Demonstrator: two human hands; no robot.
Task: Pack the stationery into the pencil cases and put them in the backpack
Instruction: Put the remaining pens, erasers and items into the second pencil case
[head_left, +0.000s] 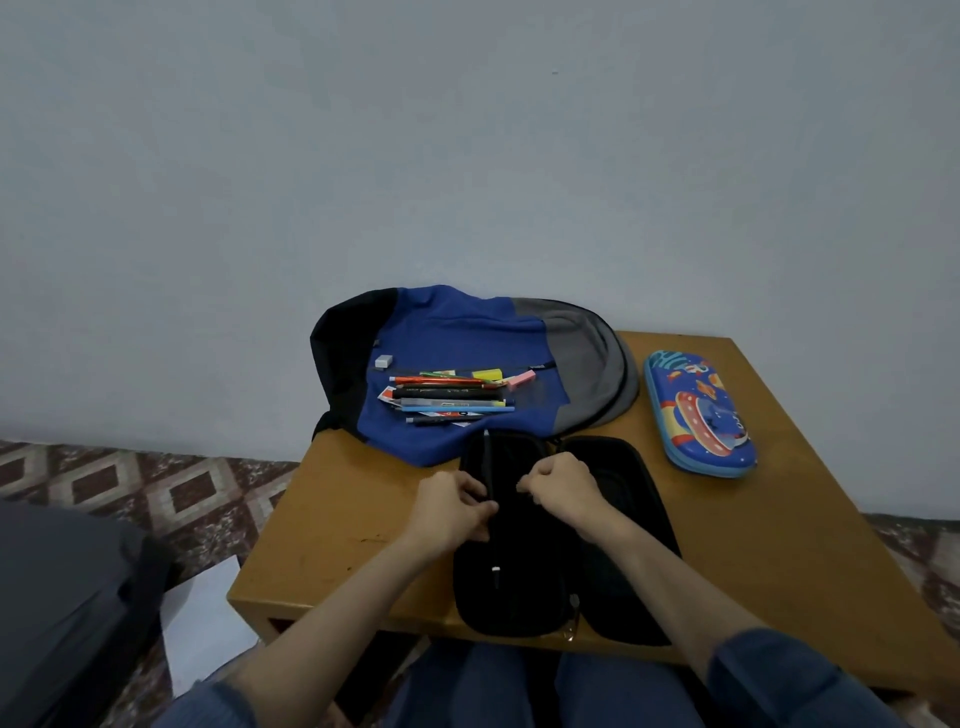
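On the wooden table (332, 519) against a grey wall, our black pencil case (613, 545) lies open at 6 o'clock. Our left hand (452, 506) pinches a dark pen (489, 467) inside; our right hand (561, 486) is fisted on its middle. Loose stationery (449, 397) tops the backpack (467, 364) at 12; a blue case (698, 413) sits at 2.

**1 head camera, looking forward and down**

Only 1 view exists, worn on the person's head. It faces forward and down across a wooden table (753, 525) toward a plain wall (467, 156). The near table edge and both forearms sit close under the lens; the far edge and wall lie farther off. Wide-angle bending curves the floor (156, 483) at the left. No 2nd view shares the scene.
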